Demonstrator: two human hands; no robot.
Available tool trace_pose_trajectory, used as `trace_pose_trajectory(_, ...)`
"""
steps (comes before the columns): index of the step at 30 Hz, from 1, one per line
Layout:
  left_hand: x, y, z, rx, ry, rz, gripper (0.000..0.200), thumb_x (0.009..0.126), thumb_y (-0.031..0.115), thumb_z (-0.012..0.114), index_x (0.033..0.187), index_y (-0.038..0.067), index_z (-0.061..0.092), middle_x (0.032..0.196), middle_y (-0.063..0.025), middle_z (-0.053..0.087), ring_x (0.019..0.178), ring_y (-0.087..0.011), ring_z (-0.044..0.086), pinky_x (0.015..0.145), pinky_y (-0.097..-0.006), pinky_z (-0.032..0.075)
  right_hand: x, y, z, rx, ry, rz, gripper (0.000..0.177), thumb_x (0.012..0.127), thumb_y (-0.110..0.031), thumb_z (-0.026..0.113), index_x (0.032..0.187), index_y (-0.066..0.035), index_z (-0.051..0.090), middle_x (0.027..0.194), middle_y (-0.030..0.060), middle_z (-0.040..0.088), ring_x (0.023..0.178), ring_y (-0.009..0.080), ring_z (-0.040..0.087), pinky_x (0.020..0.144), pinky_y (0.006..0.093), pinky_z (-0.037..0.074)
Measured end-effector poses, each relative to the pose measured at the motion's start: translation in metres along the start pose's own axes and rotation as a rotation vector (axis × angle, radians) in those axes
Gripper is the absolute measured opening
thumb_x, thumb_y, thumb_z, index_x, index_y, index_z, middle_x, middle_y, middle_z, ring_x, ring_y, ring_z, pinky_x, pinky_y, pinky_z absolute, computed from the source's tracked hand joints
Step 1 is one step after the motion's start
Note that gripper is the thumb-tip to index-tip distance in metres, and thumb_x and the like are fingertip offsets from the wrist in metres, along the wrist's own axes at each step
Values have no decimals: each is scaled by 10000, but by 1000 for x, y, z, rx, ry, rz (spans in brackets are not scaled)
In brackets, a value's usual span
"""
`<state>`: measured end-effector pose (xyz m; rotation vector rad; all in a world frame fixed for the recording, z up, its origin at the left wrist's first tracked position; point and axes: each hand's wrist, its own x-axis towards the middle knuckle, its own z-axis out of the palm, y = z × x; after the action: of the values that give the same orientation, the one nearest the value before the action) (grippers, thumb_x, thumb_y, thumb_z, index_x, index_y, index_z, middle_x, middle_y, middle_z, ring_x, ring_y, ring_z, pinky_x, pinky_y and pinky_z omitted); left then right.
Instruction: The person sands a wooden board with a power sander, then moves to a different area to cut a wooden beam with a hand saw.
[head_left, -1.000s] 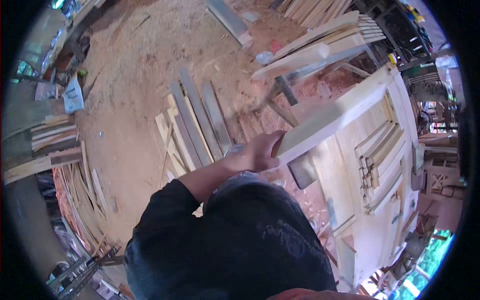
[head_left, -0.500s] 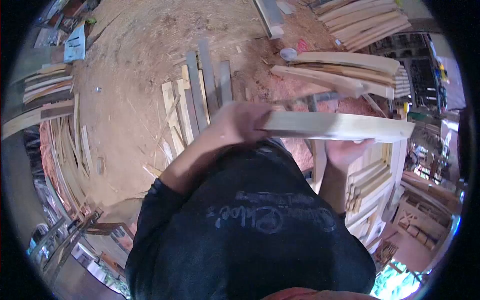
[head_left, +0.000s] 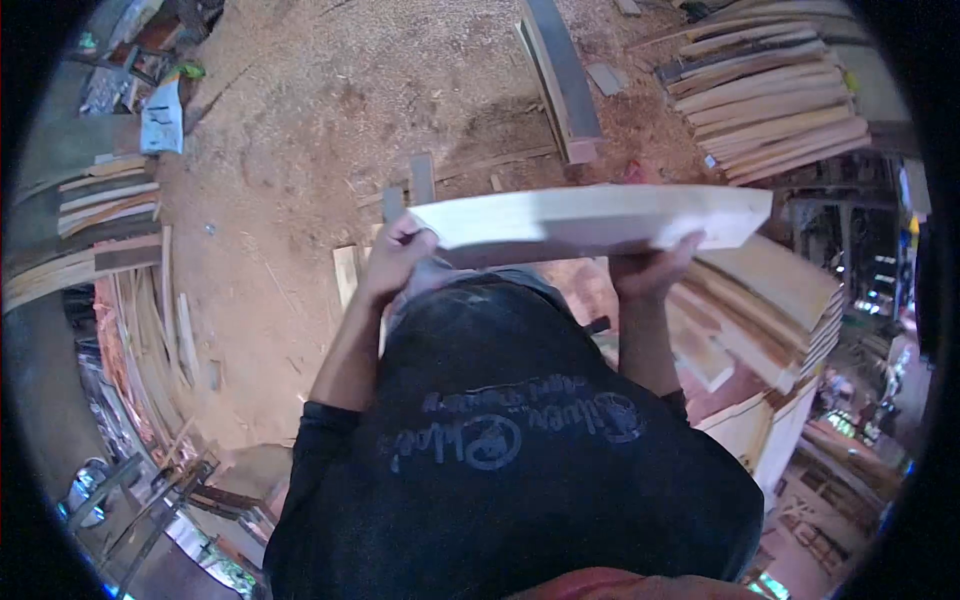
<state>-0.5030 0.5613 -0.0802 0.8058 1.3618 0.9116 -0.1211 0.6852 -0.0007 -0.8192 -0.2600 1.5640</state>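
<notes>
A thick, slightly curved pale wooden board (head_left: 590,220) is held crosswise in front of the dark shirt. My left hand (head_left: 398,258) grips its left end, thumb at the near edge. Further right, my right hand (head_left: 652,268) is closed on the near edge, its fingers partly hidden by the board. Light falls unevenly on the board, its near side in shadow. Below and right of it, a stack of cut boards (head_left: 770,290) lies close to my right hand.
Long boards (head_left: 560,85) lie on the sawdust-covered ground (head_left: 400,90) ahead. A fanned pile of planks (head_left: 775,100) is at the upper right. Planks (head_left: 110,200) and thin strips (head_left: 150,310) lie on the left, near a white and blue bag (head_left: 162,118).
Both hands and the board have shifted left in view. More of the board's broad pale face shows, and my left hand is now at its left end. The surroundings have shifted as the camera turned.
</notes>
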Motion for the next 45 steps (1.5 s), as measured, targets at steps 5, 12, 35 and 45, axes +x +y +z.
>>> trace_pose_trajectory(5, 57, 72, -26, -623, 315, 161, 513, 1096, 511, 562, 1284, 42, 656, 1204, -95, 729, 1097, -241, 715, 951, -404, 576, 100, 8, 88, -118, -205, 154, 656, 1073, -575, 516, 1531, -106, 509, 1526, 115, 554, 1424, 309, 507, 1205, 522, 395)
trace_pose_trajectory(12, 240, 86, -174, -908, 793, -9, 712, 1097, 650, 423, 1294, 8, 662, 1205, -149, 721, 1128, -267, 682, 1037, -418, 512, 258, 137, 161, -283, -478, 237, 665, 956, -389, 771, 1480, -55, 536, 1477, 138, 582, 1384, 319, 536, 1192, 515, 419)
trace_pose_trajectory(35, 420, 172, -666, -620, 1977, -67, 607, 1113, 475, 521, 811, -30, 672, 636, -150, 582, 612, -201, 557, 607, -438, 454, 698, 708, 803, -656, -1284, 1099, 670, 984, -340, 657, 1547, -28, 472, 1509, 184, 573, 1328, 364, 592, 1130, 540, 475)
trace_pose_trajectory(45, 348, 282, -695, -145, 2587, -501, 381, 1003, 383, 704, 968, 10, 773, 766, -183, 694, 693, -270, 680, 660, -401, 533, 537, 883, 996, -842, -1420, 1383, 716, 898, -312, 755, 1538, -135, 489, 1495, 94, 580, 1378, 328, 559, 1143, 594, 445)
